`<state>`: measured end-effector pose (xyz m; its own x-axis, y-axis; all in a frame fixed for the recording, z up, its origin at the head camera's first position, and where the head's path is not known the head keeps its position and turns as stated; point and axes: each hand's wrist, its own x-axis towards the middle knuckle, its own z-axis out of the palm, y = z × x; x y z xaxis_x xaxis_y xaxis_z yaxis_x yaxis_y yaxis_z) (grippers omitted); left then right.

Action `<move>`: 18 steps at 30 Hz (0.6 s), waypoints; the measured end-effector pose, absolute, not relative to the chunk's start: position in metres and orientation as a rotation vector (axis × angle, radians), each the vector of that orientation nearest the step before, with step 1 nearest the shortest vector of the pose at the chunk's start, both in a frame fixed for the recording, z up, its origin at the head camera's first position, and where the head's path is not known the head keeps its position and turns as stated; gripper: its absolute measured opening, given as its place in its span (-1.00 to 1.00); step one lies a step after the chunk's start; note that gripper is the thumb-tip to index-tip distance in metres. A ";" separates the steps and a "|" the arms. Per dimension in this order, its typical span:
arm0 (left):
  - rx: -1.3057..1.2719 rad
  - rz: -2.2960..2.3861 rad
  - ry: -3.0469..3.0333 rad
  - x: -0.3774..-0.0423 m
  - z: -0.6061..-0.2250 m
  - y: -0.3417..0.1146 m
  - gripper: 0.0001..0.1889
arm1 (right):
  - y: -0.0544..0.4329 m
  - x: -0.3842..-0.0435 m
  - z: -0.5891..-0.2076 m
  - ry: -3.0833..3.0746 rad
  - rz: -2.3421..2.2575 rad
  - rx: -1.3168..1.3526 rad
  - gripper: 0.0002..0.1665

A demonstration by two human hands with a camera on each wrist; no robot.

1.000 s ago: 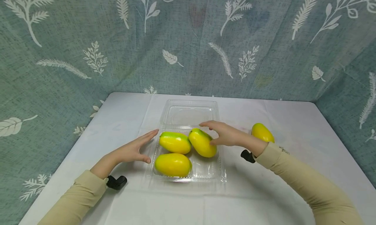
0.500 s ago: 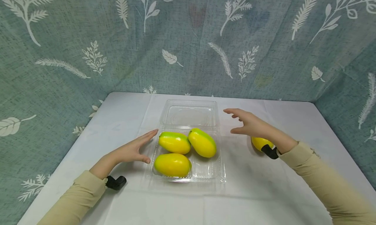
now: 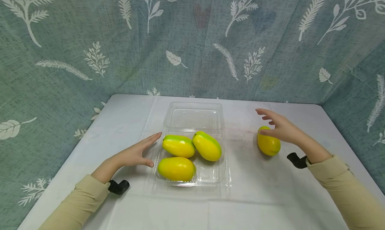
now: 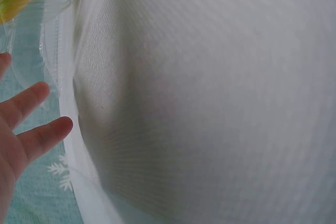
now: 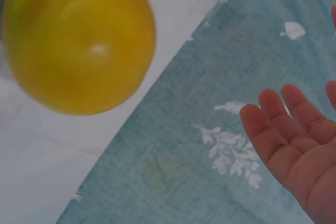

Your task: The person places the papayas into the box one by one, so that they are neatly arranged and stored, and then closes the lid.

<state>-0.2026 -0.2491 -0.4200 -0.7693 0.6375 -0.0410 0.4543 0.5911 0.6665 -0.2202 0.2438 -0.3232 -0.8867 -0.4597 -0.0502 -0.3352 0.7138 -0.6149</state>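
Observation:
Three yellow-green mangoes lie in a clear plastic clamshell box: one at the back left, one at the front left, one at the right. A fourth mango rests on the table to the right. My right hand is over this mango, thumb crossing its upper part in the head view, fingers spread. In the right wrist view the mango stands apart from the fingers. Beside the box's left edge, my left hand has its fingers spread and holds nothing; whether it touches the box is unclear.
The box's lid lies folded back behind its base. A white cloth covers the table, and a leaf-patterned curtain hangs along the back and sides. Black wrist cameras sit at both cuffs.
My right hand has moved right, from the right-hand mango in the box to over the mango on the table. My left hand and the mangoes in the box stay put.

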 end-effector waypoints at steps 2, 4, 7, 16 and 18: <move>0.898 0.957 2.543 -0.202 -0.420 -0.249 0.15 | 0.249 -0.219 -0.326 2.725 -0.918 -0.614 -0.15; 0.900 0.959 2.544 -0.202 -0.420 -0.249 0.15 | 0.253 -0.219 -0.329 2.728 -0.922 -0.581 -0.14; 0.898 0.957 2.545 -0.202 -0.420 -0.249 0.15 | 0.259 -0.218 -0.336 2.741 -0.908 -0.523 -0.13; 0.883 0.946 2.551 -0.202 -0.421 -0.249 0.14 | 0.270 -0.217 -0.362 2.787 -0.865 -0.340 -0.08; 0.888 0.948 2.549 -0.203 -0.421 -0.249 0.14 | 0.272 -0.217 -0.367 2.800 -0.855 -0.302 -0.06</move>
<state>-0.2029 -0.2492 -0.4210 -0.7720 0.6341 -0.0454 0.4502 0.5957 0.6652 -0.2168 0.2716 -0.3672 -0.9594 -0.2508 -0.1287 -0.1361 0.8120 -0.5676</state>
